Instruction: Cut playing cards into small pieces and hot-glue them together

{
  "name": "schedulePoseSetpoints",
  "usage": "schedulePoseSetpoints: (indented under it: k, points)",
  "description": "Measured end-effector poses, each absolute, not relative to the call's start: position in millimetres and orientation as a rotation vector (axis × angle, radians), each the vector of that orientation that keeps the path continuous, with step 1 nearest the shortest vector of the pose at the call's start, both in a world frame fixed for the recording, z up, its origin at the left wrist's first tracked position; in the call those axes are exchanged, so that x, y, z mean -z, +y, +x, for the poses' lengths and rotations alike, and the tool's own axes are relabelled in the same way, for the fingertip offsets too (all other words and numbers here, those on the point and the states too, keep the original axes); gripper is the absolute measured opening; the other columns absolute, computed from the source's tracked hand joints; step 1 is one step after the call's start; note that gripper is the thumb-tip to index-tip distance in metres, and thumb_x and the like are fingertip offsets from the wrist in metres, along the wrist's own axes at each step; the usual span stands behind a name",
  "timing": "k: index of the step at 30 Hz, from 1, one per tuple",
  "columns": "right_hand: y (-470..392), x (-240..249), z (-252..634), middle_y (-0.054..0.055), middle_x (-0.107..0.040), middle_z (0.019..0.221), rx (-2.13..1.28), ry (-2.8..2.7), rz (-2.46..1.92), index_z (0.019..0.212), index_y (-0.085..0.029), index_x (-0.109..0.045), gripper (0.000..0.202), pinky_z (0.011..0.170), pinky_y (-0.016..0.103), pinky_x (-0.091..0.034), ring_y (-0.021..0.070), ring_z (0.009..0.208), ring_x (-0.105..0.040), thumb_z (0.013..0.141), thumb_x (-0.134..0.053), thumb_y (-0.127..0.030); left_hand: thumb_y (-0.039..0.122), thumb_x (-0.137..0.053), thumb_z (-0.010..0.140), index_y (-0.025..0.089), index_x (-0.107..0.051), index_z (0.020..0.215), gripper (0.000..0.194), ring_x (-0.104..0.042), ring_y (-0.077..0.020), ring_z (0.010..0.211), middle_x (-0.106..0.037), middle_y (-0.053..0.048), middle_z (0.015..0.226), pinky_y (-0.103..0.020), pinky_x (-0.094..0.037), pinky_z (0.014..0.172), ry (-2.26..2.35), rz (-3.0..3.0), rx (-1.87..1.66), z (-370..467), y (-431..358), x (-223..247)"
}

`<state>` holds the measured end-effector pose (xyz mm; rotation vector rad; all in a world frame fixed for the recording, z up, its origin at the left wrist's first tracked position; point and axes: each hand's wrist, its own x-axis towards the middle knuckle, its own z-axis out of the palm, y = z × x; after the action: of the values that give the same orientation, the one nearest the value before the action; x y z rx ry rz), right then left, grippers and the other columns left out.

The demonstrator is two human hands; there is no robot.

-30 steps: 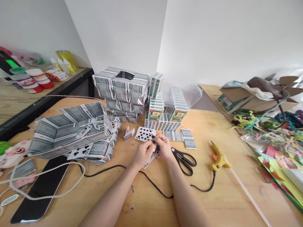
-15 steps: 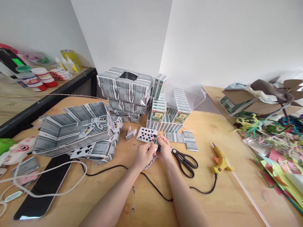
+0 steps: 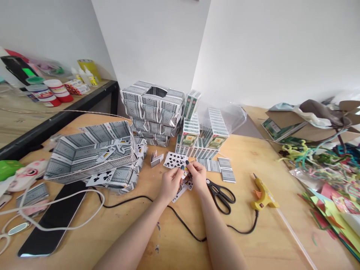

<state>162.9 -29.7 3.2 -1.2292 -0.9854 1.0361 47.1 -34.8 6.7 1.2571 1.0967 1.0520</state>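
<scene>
My left hand (image 3: 171, 183) and my right hand (image 3: 198, 177) meet over the table, thumbs and fingers pinched on a small playing card (image 3: 185, 173) that they mostly cover. Beneath them lie more playing cards, partly hidden by the fingers. A spade card (image 3: 174, 160) rests face up just beyond my left hand. Farther left stands a small folded card piece (image 3: 156, 159). Black-handled scissors (image 3: 221, 195) lie beside my right wrist. Behind that hand are several cards (image 3: 216, 165) set face down in a bent row.
An open tray made of cards (image 3: 92, 168) sits at left, near stacked card boxes (image 3: 153, 103). Card packs (image 3: 215, 129) stand at the back. A yellow glue gun (image 3: 264, 195) lies right, its black cord crossing under my arms. A black phone (image 3: 52, 221) lies left.
My hands have drawn slightly apart and the fingers have opened out a little, so more of the cards between and beneath them shows. The camera view has shifted slightly.
</scene>
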Motion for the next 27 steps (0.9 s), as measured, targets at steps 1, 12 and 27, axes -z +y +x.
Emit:
schedulePoseSetpoints:
  k: [1, 12, 27]
  points:
    - [-29.8, -3.5, 163.4, -0.003, -0.042, 0.047, -1.016, -1.014, -1.243, 0.053, -0.018, -0.051, 0.032, 0.043, 0.024, -0.026, 0.0095, 0.044, -0.034, 0.071, -0.058, -0.044, 0.038, -0.046, 0.078, 0.018, -0.04, 0.053, 0.032, -0.037, -0.0064, 0.037, -0.04, 0.006, 0.041, -0.019, -0.029, 0.041, 1.112, 1.296, -1.061, 46.7, -34.2, -7.8]
    - [-29.6, -4.3, 166.4, -0.001, -0.047, 0.052, -0.971, -1.124, -1.249, 0.055, -0.017, -0.057, 0.028, 0.047, 0.024, -0.031, 0.0112, 0.051, -0.039, 0.072, -0.058, -0.039, 0.027, -0.042, 0.079, 0.019, -0.033, 0.056, 0.027, -0.031, -0.0077, 0.043, -0.031, 0.006, 0.045, -0.021, -0.024, 0.045, 1.103, 1.538, -1.004, 48.2, -30.6, -9.3]
    - [-33.3, -8.4, 166.0, -0.004, -0.049, 0.043, -1.223, -0.808, -1.154, 0.056, -0.018, -0.054, 0.028, 0.033, 0.024, -0.032, 0.0107, 0.034, -0.042, 0.069, -0.061, -0.043, 0.04, -0.04, 0.083, 0.017, -0.044, 0.063, 0.031, -0.042, -0.0076, 0.04, -0.038, 0.006, 0.046, -0.02, -0.035, 0.042, 0.923, 1.28, -0.961, 53.0, -38.0, -5.5]
